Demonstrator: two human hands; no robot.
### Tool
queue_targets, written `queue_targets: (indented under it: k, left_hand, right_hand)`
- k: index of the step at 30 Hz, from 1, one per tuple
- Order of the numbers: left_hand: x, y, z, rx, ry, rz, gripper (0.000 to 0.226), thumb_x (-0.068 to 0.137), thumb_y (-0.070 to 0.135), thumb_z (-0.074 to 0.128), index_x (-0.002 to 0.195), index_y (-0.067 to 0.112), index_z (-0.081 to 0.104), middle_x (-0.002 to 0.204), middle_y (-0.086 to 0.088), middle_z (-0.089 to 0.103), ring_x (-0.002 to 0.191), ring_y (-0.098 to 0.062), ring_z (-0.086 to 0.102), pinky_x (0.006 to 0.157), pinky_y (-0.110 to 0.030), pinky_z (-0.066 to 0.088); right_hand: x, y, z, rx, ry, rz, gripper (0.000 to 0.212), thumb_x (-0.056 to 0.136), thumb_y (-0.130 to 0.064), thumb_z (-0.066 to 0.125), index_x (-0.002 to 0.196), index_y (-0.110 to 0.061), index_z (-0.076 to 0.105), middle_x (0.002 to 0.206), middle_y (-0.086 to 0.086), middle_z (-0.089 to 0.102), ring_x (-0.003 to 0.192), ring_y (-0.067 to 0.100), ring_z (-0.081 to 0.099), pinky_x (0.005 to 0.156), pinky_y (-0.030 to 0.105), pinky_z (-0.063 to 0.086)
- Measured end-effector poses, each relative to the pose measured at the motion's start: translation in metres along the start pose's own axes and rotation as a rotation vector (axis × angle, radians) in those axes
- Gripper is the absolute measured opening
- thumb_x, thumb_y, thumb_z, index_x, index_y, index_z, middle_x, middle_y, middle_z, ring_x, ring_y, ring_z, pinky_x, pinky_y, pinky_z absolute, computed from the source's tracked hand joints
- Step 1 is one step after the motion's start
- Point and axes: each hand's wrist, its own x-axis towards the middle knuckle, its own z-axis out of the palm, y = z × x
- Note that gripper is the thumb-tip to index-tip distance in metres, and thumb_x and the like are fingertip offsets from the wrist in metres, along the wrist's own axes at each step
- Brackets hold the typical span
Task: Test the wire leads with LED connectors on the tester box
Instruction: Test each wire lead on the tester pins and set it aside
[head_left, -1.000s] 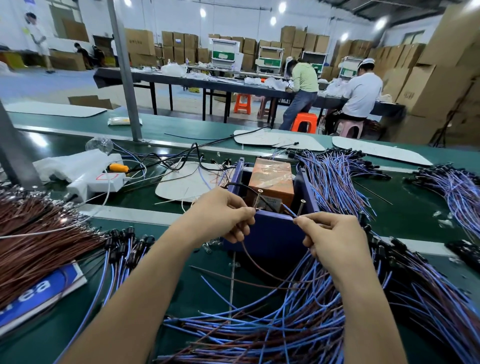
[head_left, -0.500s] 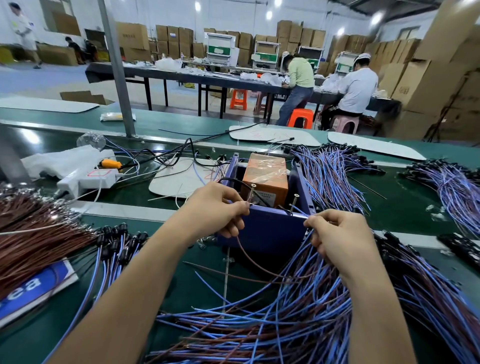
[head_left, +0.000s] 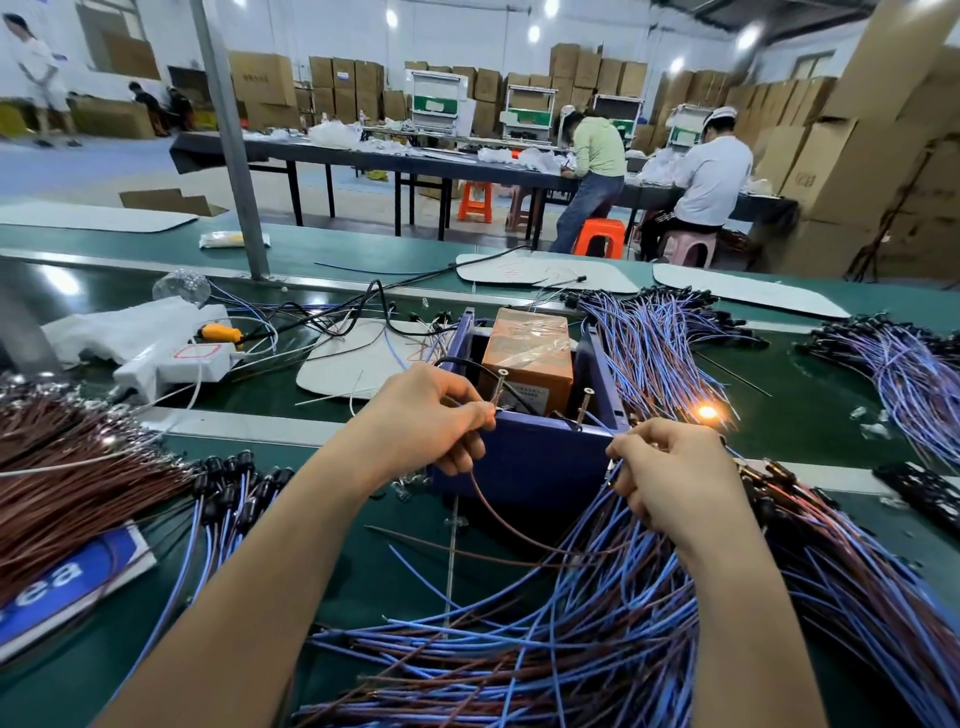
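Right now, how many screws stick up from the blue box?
2. One screw stands at the box's front left, beside the left hand; the other at its front right. More could be hidden inside the box.

A white power strip (head_left: 171, 366) lies on the green tabletop (head_left: 810, 415) beside a crumpled white plastic bag (head_left: 119, 327). Just behind it is a yellow-handled tool (head_left: 221, 331), perhaps a screwdriver. A grey pole (head_left: 231, 145) rises from the far rail, and flat white panels (head_left: 545, 273) lie beyond. A blue-and-white printed card (head_left: 67, 582) sits near left. Two people (head_left: 711, 176) work at a long dark table (head_left: 363, 156), with orange stools (head_left: 600, 236) nearby and cardboard boxes (head_left: 857, 156) stacked behind.
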Motion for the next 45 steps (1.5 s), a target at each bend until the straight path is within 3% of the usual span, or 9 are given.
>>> queue_targets:
  k: [5,7,11,15,19,24,30,35,45]
  left_hand:
    - [-0.021,0.008,-0.044,0.149,-0.634,0.075,0.02,0.094,0.026,0.057,0.092,0.014,0.074,0.088,-0.001,0.074,0.062,-0.009,0.06,0.052,-0.017,0.045]
    - [-0.026,0.007,-0.064,0.086,-0.625,0.043,0.03,0.092,0.036,0.055,0.099,0.014,0.074,0.096,-0.004,0.074,0.068,-0.012,0.062,0.055,-0.018,0.047]
    - [-0.015,-0.019,-0.083,0.23,-0.144,-0.15,0.022,0.097,0.024,0.051,0.097,0.014,0.071,0.092,-0.005,0.074,0.07,-0.014,0.063,0.056,-0.018,0.048]
    - [0.0,-0.057,-0.091,0.758,0.015,-0.376,0.021,0.091,0.023,0.06,0.11,0.018,0.068,0.11,-0.004,0.068,0.088,-0.018,0.059,0.082,-0.026,0.049]
    - [0.005,-0.078,-0.094,0.811,-0.073,-0.517,0.026,0.086,0.016,0.065,0.111,0.022,0.068,0.101,0.001,0.067,0.095,-0.016,0.061,0.088,-0.026,0.048]
    - [0.008,-0.085,-0.089,0.761,-0.075,-0.515,0.021,0.084,0.006,0.066,0.087,0.026,0.069,0.104,-0.003,0.071,0.098,-0.019,0.065,0.088,-0.027,0.051]
    - [0.008,-0.08,-0.088,0.673,-0.018,-0.444,0.029,0.085,-0.002,0.059,0.092,0.025,0.067,0.103,-0.009,0.065,0.094,-0.024,0.063,0.083,-0.029,0.051]
    - [0.004,-0.066,-0.087,0.631,-0.026,-0.372,0.026,0.084,0.003,0.052,0.093,0.022,0.068,0.084,-0.003,0.065,0.057,-0.014,0.052,0.053,-0.02,0.041]
    - [-0.001,-0.049,-0.084,0.642,-0.114,-0.348,0.03,0.087,0.002,0.051,0.097,0.027,0.065,0.098,0.003,0.066,0.078,-0.015,0.062,0.06,-0.022,0.051]
  right_hand:
    - [-0.027,-0.021,-0.023,-0.053,-0.705,-0.151,0.018,0.086,-0.034,0.068,0.077,-0.022,0.078,0.067,-0.001,0.069,0.055,0.01,0.06,0.043,0.017,0.038]
    - [-0.035,-0.028,-0.024,-0.098,-0.819,-0.216,0.032,0.078,-0.055,0.061,0.082,-0.03,0.08,0.079,-0.005,0.074,0.07,0.005,0.064,0.051,0.019,0.045]
    - [-0.035,-0.032,-0.01,-0.216,-0.743,-0.214,0.03,0.082,-0.058,0.057,0.081,-0.037,0.079,0.086,-0.006,0.074,0.084,0.015,0.067,0.069,0.024,0.056]
    - [-0.035,-0.032,0.006,-0.402,-0.725,-0.151,0.033,0.086,-0.058,0.059,0.087,-0.031,0.077,0.084,0.005,0.072,0.07,0.014,0.058,0.074,0.037,0.053]
    - [-0.038,-0.036,0.014,-0.415,-0.752,-0.176,0.038,0.085,-0.058,0.06,0.09,-0.024,0.076,0.05,-0.007,0.049,0.049,0.004,0.04,0.057,0.022,0.038]
    - [-0.04,-0.039,0.021,-0.416,-0.762,-0.228,0.035,0.086,-0.056,0.059,0.096,-0.027,0.075,0.09,0.004,0.071,0.07,0.006,0.054,0.077,0.033,0.051]
    - [-0.036,-0.032,0.017,-0.4,-0.736,-0.202,0.03,0.087,-0.054,0.059,0.1,-0.032,0.075,0.075,-0.02,0.065,0.077,-0.003,0.06,0.083,0.024,0.052]
    - [-0.032,-0.028,0.017,-0.378,-0.726,-0.183,0.027,0.088,-0.052,0.059,0.1,-0.034,0.074,0.073,-0.021,0.064,0.076,-0.005,0.059,0.078,0.02,0.049]
    - [-0.032,-0.028,0.022,-0.395,-0.732,-0.201,0.027,0.09,-0.05,0.057,0.108,-0.034,0.07,0.089,-0.013,0.067,0.084,0.003,0.062,0.087,0.027,0.053]
